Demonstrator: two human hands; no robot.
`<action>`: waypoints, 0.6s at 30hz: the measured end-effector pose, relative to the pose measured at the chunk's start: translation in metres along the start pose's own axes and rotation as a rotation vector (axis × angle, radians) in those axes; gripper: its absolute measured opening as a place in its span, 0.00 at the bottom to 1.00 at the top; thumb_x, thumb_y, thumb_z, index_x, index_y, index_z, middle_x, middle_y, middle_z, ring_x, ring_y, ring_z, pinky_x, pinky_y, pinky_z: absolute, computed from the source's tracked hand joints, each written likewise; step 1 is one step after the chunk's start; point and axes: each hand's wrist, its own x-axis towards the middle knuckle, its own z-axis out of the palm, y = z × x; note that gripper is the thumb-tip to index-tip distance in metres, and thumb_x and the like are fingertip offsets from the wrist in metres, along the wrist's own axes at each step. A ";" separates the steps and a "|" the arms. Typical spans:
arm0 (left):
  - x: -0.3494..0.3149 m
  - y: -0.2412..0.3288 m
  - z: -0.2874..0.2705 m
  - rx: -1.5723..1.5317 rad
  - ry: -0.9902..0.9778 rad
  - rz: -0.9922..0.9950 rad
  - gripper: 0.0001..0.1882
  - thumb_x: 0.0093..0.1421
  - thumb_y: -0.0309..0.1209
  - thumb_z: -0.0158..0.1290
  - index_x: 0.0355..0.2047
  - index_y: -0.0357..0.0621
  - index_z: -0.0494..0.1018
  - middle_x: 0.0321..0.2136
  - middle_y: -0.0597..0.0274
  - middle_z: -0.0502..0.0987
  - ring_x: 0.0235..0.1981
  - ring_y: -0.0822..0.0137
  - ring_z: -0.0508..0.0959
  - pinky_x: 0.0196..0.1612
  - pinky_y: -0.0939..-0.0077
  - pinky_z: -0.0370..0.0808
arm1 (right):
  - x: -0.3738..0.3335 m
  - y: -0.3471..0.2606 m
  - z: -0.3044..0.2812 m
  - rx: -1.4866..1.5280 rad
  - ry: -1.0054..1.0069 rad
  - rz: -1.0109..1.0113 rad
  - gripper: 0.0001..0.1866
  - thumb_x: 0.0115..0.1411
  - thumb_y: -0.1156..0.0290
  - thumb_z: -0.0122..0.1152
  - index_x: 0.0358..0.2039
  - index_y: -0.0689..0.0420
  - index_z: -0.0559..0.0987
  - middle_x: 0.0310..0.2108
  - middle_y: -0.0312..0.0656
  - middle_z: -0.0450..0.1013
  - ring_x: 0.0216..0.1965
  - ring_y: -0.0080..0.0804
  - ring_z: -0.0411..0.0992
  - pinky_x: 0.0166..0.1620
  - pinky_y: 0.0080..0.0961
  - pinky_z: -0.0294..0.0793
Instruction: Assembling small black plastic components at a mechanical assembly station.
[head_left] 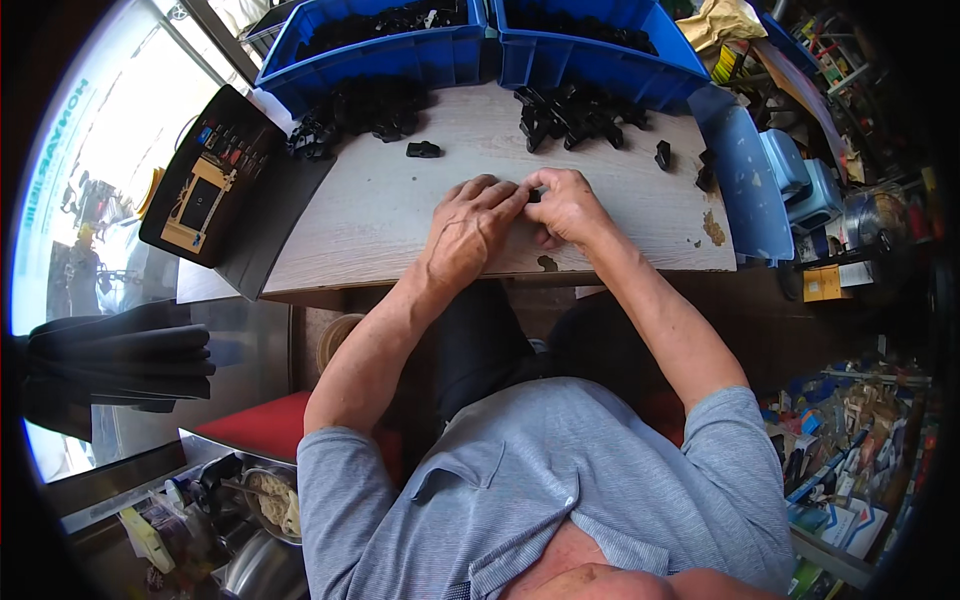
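Both my hands meet over the near part of the wooden table (380, 225), their fingertips close together. Between them a small black part (534, 196) shows, mostly covered by the fingers. My right hand (570, 208) pinches it from the right with thumb and forefinger. From the left, my left hand (468, 225) has its fingers curled against the same part, its back facing up. A single black plastic piece (423, 149) lies beyond my left hand. Farther back are a heap of black pieces (375, 108) on the left and another black heap (575, 115) on the right.
Two blue bins (390, 52) with black pieces line the far edge. At the left stands an open dark case (215, 175) with a tablet-like screen. A light blue tray (745, 170) adjoins the right edge. Two loose black pieces (663, 155) lie at the right.
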 end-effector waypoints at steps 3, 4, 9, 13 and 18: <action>-0.001 0.004 0.000 0.005 -0.010 -0.020 0.21 0.56 0.26 0.55 0.52 0.46 0.76 0.48 0.58 0.79 0.53 0.54 0.76 0.55 0.61 0.73 | 0.000 0.001 -0.002 -0.008 -0.001 -0.001 0.14 0.54 0.80 0.62 0.42 0.59 0.81 0.25 0.42 0.77 0.17 0.25 0.74 0.19 0.26 0.79; -0.001 0.005 0.000 -0.008 -0.004 -0.039 0.21 0.55 0.25 0.55 0.52 0.46 0.76 0.49 0.57 0.79 0.53 0.53 0.76 0.56 0.60 0.72 | 0.000 0.001 -0.003 -0.005 -0.004 0.007 0.14 0.54 0.79 0.63 0.42 0.59 0.81 0.25 0.42 0.77 0.17 0.25 0.74 0.19 0.26 0.79; 0.004 -0.019 -0.009 0.038 0.255 -0.190 0.22 0.55 0.20 0.56 0.52 0.44 0.76 0.51 0.50 0.77 0.55 0.45 0.73 0.60 0.57 0.70 | -0.008 0.002 -0.009 0.070 0.003 0.014 0.17 0.55 0.75 0.67 0.46 0.62 0.78 0.23 0.42 0.76 0.16 0.26 0.74 0.19 0.26 0.78; 0.008 -0.071 -0.016 0.324 0.206 -0.258 0.15 0.57 0.25 0.54 0.46 0.45 0.76 0.47 0.55 0.78 0.50 0.50 0.75 0.51 0.56 0.73 | -0.015 0.010 -0.036 0.258 0.070 0.077 0.21 0.55 0.70 0.70 0.47 0.63 0.75 0.18 0.38 0.71 0.15 0.27 0.74 0.19 0.26 0.78; 0.007 -0.090 -0.010 0.305 0.092 -0.286 0.11 0.60 0.28 0.55 0.43 0.44 0.76 0.40 0.55 0.81 0.45 0.51 0.78 0.46 0.57 0.75 | -0.009 0.031 -0.107 0.447 0.401 0.033 0.17 0.56 0.70 0.70 0.44 0.60 0.77 0.15 0.36 0.68 0.16 0.30 0.74 0.22 0.32 0.82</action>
